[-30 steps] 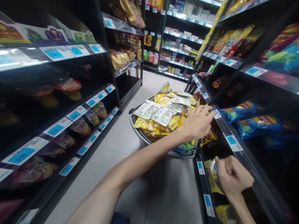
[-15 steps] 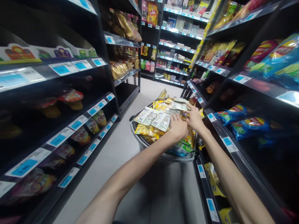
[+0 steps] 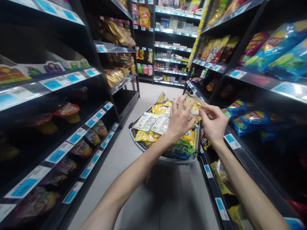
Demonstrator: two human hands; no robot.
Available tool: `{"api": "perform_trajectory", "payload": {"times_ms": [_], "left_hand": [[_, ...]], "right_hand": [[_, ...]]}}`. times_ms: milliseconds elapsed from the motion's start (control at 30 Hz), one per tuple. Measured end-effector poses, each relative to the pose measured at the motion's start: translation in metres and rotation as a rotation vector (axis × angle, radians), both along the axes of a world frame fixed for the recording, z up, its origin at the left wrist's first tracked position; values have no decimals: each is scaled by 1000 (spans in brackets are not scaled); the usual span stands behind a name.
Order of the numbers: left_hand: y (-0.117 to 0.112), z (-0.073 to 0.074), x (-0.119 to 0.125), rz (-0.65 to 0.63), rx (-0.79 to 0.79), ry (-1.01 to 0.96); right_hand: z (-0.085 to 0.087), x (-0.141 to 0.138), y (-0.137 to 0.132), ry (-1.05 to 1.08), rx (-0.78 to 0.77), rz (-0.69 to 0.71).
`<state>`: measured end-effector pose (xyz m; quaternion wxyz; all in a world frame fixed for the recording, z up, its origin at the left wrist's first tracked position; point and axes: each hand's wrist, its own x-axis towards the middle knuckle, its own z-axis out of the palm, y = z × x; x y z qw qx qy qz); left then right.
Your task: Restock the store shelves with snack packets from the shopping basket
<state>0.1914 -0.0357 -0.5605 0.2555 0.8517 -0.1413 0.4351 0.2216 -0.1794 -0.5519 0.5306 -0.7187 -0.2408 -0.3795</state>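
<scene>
The right hand (image 3: 214, 123) has a corner of the pale packet (image 3: 194, 104) pinched between thumb and fingers; the left hand (image 3: 180, 116) spreads loosely against it, its grip hard to tell. That packet is over the basket (image 3: 176, 162), far right side. Risky spot: slick bags (image 3: 153, 123) heap high, and one nudge could slide some onto the pale floor (image 3: 115, 172). Dark shelves (image 3: 236, 137) hem this narrow aisle.
</scene>
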Motion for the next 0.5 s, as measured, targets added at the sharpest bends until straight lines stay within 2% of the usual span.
{"api": "perform_trajectory", "payload": {"times_ms": [67, 167, 300, 400, 500], "left_hand": [[-4, -1, 1, -82, -72, -35], [-10, -6, 4, -176, -139, -31], [-16, -9, 6, -195, -246, -47], [-16, -3, 5, -253, -462, 43], [-11, 4, 6, -352, -675, 122]], "right_hand": [[9, -4, -9, 74, 195, 7], [15, -3, -23, 136, 400, 9], [17, -3, -35, 223, 595, 70], [15, -8, -38, 400, 613, 201], [10, -15, -36, 603, 440, 371]]}}
